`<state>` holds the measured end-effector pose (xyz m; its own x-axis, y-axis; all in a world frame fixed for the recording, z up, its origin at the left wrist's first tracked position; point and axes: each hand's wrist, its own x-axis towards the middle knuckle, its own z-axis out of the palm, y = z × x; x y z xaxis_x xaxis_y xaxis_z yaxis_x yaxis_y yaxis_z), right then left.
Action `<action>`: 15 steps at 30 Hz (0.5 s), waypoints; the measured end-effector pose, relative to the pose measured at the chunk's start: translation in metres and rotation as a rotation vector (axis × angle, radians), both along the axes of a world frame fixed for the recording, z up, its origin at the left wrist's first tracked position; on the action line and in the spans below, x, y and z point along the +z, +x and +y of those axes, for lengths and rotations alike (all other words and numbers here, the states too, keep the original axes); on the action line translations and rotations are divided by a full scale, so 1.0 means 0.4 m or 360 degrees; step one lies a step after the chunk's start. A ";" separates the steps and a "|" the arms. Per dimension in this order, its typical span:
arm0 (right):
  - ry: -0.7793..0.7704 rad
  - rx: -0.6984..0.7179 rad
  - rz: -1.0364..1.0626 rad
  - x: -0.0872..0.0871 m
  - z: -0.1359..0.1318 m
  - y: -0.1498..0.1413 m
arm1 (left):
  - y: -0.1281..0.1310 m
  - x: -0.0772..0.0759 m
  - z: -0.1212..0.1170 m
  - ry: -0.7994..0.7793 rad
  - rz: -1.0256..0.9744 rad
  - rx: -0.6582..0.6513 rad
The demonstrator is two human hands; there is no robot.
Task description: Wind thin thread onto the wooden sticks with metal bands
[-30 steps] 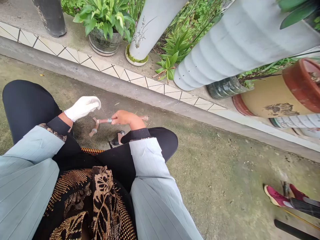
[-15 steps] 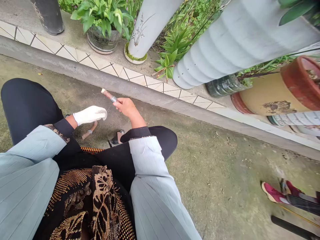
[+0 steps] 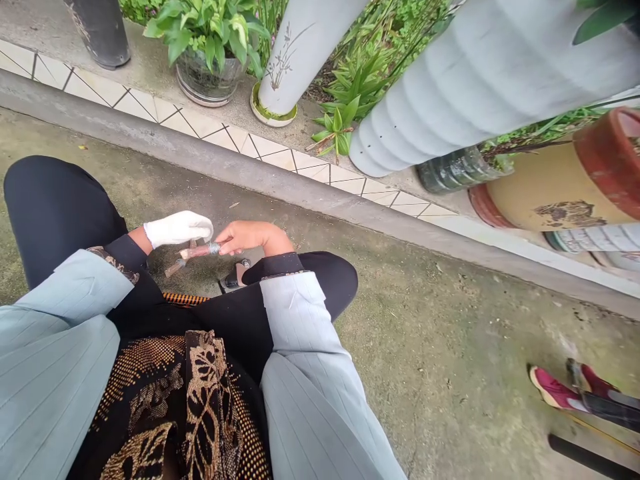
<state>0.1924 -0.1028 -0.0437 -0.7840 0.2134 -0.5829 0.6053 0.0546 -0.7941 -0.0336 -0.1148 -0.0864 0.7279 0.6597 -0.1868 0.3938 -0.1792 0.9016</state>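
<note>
My right hand (image 3: 245,237) is closed on a short peeled stick (image 3: 197,252), its pale cut end pointing left. Silvery thin wire (image 3: 214,248) is wound round the stick just beside my fingertips. My left hand (image 3: 180,229), in a white glove, is curled closed just above the winding and appears to pinch the wire's loose end, though its fingertips are partly hidden. Below the glove, a second stick (image 3: 175,268) with a similar grey winding shows partly behind the first. Whether it lies on the ground or hangs cannot be told.
A low tiled ledge (image 3: 240,139) runs across in front, bearing a glass-potted plant (image 3: 210,77), a tall white pot (image 3: 295,60), a ribbed grey-white pot (image 3: 450,87) and a tan-and-red pot (image 3: 545,180). Another person's red shoes (image 3: 557,387) stand at right on the concrete floor (image 3: 430,320).
My right hand has brought the stick down and left, turning it nearly level below the glove. The gloved left hand stays in nearly the same place.
</note>
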 end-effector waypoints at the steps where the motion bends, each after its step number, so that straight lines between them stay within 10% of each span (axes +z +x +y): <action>1: -0.0018 -0.0074 0.0130 0.015 0.000 0.009 | 0.002 0.002 -0.001 -0.0091 -0.0095 0.0056; 5: 0.0236 -0.0996 0.0720 0.050 0.010 0.045 | 0.013 0.014 -0.008 -0.0373 -0.0346 0.0279; 9: 0.0566 -0.1875 0.0679 0.008 0.041 0.058 | 0.017 0.026 -0.014 -0.0152 -0.0187 0.0154; 12: 0.0771 -0.1900 0.0144 -0.034 0.057 0.053 | 0.014 0.037 -0.017 -0.0050 -0.0088 0.0006; 15: 0.1069 -0.1453 -0.0481 -0.045 0.053 0.035 | 0.007 0.048 -0.016 -0.0051 -0.0087 0.0014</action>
